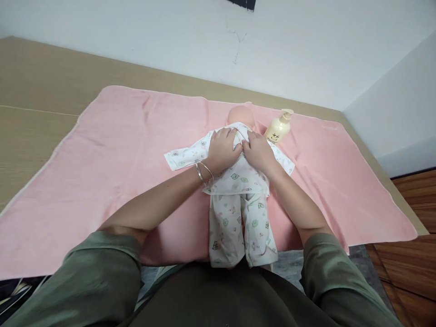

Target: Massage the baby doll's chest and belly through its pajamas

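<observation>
A baby doll (241, 116) lies on a pink blanket (136, 136), its head toward the wall and its legs toward me. It wears a white printed top (238, 179) and matching trousers (226, 231). My left hand (223, 147) rests flat on the left side of the doll's upper body, fingers stretched out, with bracelets at the wrist. On the other side my right hand (258, 151) lies on the top in the same way, thumbs close together at the middle. Neither hand grips anything that I can see. The doll's face does not show.
A cream pump bottle (279, 127) stands or leans on the blanket just right of the doll's head. Beneath the blanket is a wooden table (41, 72), set against a white wall (153, 41). Brown wood panelling (415, 268) is at the lower right.
</observation>
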`<state>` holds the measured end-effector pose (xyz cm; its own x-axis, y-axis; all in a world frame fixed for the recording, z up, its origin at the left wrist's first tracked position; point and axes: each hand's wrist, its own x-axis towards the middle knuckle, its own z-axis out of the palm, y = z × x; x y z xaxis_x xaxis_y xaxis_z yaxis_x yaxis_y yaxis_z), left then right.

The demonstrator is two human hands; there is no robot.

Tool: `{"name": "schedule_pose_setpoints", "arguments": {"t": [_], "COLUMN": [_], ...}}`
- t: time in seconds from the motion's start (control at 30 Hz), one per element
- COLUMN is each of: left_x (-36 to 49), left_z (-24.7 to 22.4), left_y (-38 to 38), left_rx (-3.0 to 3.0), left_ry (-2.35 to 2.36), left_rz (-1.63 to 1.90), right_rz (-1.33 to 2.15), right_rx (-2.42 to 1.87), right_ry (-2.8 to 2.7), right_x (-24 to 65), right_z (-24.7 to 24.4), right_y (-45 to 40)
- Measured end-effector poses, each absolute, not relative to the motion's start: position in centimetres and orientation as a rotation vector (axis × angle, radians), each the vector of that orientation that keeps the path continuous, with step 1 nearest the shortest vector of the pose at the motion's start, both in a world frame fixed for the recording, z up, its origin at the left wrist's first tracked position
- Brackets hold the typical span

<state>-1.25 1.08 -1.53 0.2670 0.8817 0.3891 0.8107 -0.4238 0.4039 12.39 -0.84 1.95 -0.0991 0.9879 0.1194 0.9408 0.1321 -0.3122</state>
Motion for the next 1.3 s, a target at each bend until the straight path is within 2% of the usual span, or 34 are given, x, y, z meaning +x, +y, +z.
{"name": "schedule_pose_setpoints", "arguments": {"t": [0.67,1.03,1.3], "left_x": [-1.2,-1.1,-1.2], "left_z": [-1.5,-1.8,-1.9], "left_y": [0.9,0.3,0.5], "left_rx": [2.389,2.414,2.405], "left_ry": [1.651,1.616,1.629], "left_rz": [0.814,0.883,0.896], "right_rz": [0.129,0.296,0.145], "right_rx": [-1.909,-1.723,-1.753], "right_ry": [-2.043,-1.991,-2.078], "right_x": [13.2,14.9,14.1], "right_z": [1.8,1.1,1.1], "right_y": [0.2,1.7,1.0]}}
